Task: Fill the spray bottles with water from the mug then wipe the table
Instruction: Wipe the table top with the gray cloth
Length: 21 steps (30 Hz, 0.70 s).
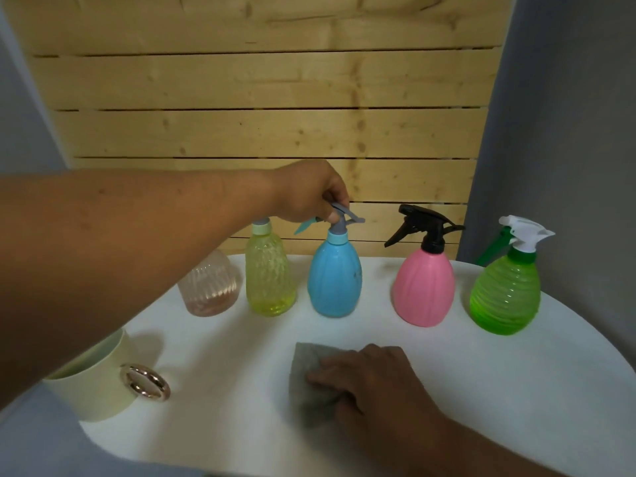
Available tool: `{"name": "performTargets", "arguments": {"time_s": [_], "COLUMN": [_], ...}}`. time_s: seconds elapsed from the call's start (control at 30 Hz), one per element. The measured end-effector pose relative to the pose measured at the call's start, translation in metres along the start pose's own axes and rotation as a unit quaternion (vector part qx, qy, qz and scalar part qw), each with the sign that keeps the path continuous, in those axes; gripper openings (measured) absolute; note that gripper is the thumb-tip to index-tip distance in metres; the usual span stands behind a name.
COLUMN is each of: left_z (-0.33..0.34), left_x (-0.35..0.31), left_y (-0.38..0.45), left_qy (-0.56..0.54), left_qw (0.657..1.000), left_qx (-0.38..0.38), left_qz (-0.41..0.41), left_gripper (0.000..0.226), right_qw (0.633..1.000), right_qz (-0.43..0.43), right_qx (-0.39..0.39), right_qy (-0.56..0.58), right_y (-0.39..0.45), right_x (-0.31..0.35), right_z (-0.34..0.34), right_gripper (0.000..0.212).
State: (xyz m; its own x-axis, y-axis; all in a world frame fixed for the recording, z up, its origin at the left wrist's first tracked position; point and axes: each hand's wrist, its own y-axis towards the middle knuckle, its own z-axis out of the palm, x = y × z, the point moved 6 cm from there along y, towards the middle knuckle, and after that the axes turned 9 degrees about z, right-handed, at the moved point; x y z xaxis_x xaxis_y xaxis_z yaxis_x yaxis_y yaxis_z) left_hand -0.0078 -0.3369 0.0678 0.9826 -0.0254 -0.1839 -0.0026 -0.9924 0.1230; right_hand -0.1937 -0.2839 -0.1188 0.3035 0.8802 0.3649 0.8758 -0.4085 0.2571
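Several spray bottles stand in a row at the back of the white table (220, 418). From left they are pale pink (210, 287), yellow (270, 273), blue (334, 277), pink with a black trigger (424, 287) and green with a white trigger (505, 290). My left hand (309, 191) grips the grey spray head of the blue bottle from above. My right hand (371, 380) lies flat on a grey cloth (306, 383) at the table's front middle. A cream mug (93, 383) with a shiny handle stands at front left, partly under my left forearm.
A wall of pale wooden planks (261, 132) rises right behind the bottles. The table's rounded edge curves away at the right and front. A green object (492, 249) pokes out behind the green bottle.
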Motion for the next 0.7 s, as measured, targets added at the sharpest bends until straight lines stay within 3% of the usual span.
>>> {"name": "performTargets", "arguments": {"time_s": [0.17,0.33,0.43,0.7], "left_z": [0.014,0.013,0.013,0.014], "left_x": [-0.002,-0.001,-0.001,-0.002], "left_y": [-0.006,-0.012,-0.015,-0.015], "left_qy": [-0.019,-0.038,-0.052,-0.045], "left_qw": [1.000,0.999,0.998,0.998], "left_qx": [0.016,0.029,0.035,0.046], "left_qz": [-0.001,-0.004,-0.001,0.000], "left_gripper": [0.019,0.021,0.021,0.019], "right_qw": [0.998,0.988,0.986,0.988], "right_qz": [0.023,0.051,0.051,0.037], "right_qx": [-0.016,0.078,0.098,0.091], "right_qy": [0.047,0.124,0.125,0.117], "right_y": [-0.002,0.006,0.009,0.003], "right_x": [-0.001,-0.008,-0.011,-0.013], "right_z": [0.007,0.013,0.014,0.016], "right_gripper": [0.047,0.063,0.049,0.059]}}
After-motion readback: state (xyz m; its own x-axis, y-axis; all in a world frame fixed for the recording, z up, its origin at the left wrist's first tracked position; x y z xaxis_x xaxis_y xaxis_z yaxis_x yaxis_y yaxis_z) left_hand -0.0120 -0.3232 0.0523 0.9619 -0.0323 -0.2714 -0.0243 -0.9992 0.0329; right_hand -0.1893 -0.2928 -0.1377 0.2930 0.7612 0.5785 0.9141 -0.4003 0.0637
